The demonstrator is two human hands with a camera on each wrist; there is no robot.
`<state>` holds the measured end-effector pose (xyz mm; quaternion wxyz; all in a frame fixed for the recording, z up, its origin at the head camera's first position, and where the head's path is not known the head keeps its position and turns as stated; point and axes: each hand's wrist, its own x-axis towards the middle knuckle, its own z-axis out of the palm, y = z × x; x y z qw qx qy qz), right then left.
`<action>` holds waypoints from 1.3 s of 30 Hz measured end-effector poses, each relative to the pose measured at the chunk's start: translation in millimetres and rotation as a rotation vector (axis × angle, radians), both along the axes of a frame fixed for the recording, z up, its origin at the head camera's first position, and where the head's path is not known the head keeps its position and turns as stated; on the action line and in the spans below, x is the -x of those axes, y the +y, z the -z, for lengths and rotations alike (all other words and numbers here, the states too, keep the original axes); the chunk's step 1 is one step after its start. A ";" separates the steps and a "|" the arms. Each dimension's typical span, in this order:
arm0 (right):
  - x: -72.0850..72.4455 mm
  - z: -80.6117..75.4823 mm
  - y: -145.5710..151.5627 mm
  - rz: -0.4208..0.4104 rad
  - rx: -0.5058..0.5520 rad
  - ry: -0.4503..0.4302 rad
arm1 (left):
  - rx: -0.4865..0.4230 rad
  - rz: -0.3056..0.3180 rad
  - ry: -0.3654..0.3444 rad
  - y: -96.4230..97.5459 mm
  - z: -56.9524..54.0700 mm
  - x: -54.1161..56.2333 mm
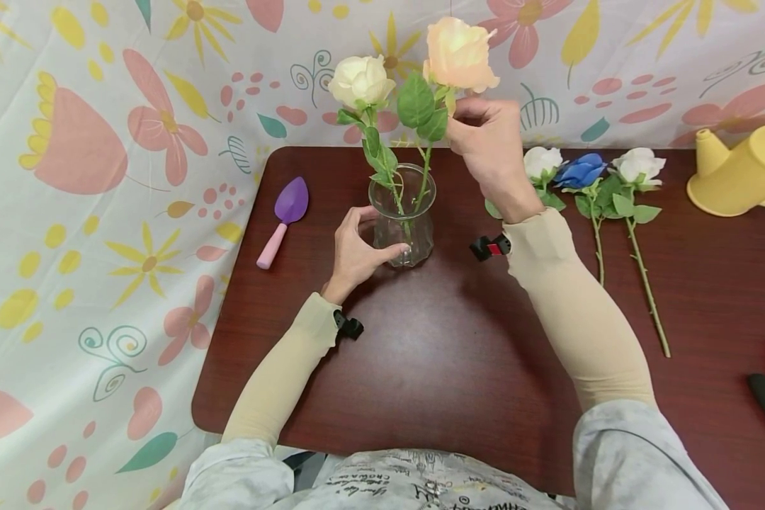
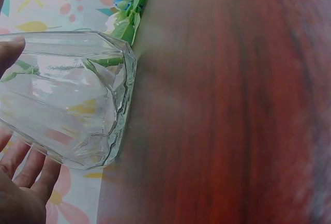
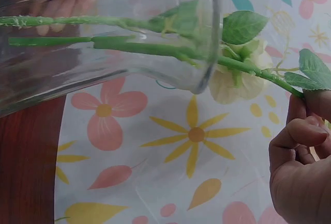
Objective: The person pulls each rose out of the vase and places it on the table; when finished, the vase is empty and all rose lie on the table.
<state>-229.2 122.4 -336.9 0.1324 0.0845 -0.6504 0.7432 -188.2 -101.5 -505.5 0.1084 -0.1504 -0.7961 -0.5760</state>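
A clear glass vase (image 1: 414,237) stands upright on the dark wooden table, and my left hand (image 1: 357,248) holds it around its side, thumb across the front. In the vase leans a cream rose (image 1: 360,83). My right hand (image 1: 491,145) pinches the stem of a peach rose (image 1: 460,57) just under its bloom. In the right wrist view the peach rose's stem (image 3: 238,63) runs through the vase mouth, beside the other stem. The left wrist view shows the vase (image 2: 67,105) between thumb and fingers (image 2: 44,177).
Left of the vase lies a purple trowel (image 1: 291,202) with a pink handle. On the right lie a white rose (image 1: 542,163), a blue rose (image 1: 581,171) and another white rose (image 1: 639,167). A yellow watering can (image 1: 739,170) stands beyond them. Flowered cloth (image 1: 166,283) borders the table.
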 end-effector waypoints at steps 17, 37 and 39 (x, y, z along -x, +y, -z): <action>-5.4 -18.7 15.0 0.067 0.179 0.053 | 0.012 -0.004 -0.006 -0.9 1.3 0.7; -15.3 -34.8 36.0 0.149 0.451 0.110 | -0.014 0.010 -0.015 -0.3 1.0 0.5; -15.5 -35.7 37.9 0.152 0.490 0.109 | -0.013 0.011 -0.015 -0.3 1.3 0.6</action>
